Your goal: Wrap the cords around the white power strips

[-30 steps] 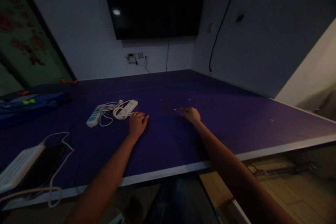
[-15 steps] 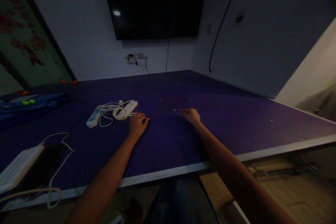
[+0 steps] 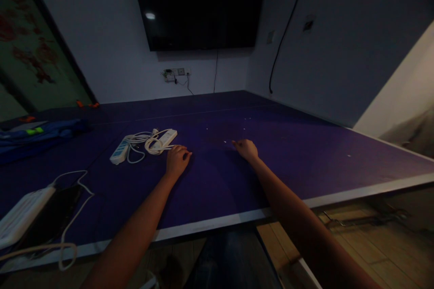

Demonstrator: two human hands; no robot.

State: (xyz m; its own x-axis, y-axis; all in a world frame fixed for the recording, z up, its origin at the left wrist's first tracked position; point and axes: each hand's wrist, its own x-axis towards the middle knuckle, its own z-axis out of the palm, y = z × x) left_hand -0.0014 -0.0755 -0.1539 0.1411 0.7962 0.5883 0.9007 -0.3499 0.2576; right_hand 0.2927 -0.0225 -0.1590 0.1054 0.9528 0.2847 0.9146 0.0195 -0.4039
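My left hand (image 3: 176,160) lies palm down on the dark blue table (image 3: 305,153), fingers stretched flat and holding nothing. Its fingertips reach the coiled white cord (image 3: 149,142) of two white power strips: one (image 3: 168,137) just beyond the hand, another with blue trim (image 3: 118,153) further left. My right hand (image 3: 247,149) rests on the table to the right, fingers loosely curled, nothing visible in it. Small white specks lie near it.
A third white power strip (image 3: 22,216) with a looping cord and a dark flat object (image 3: 50,216) sit at the near left edge. Blue fabric (image 3: 40,137) lies at far left. A black screen (image 3: 200,4) hangs on the wall behind. Wooden floor shows below right.
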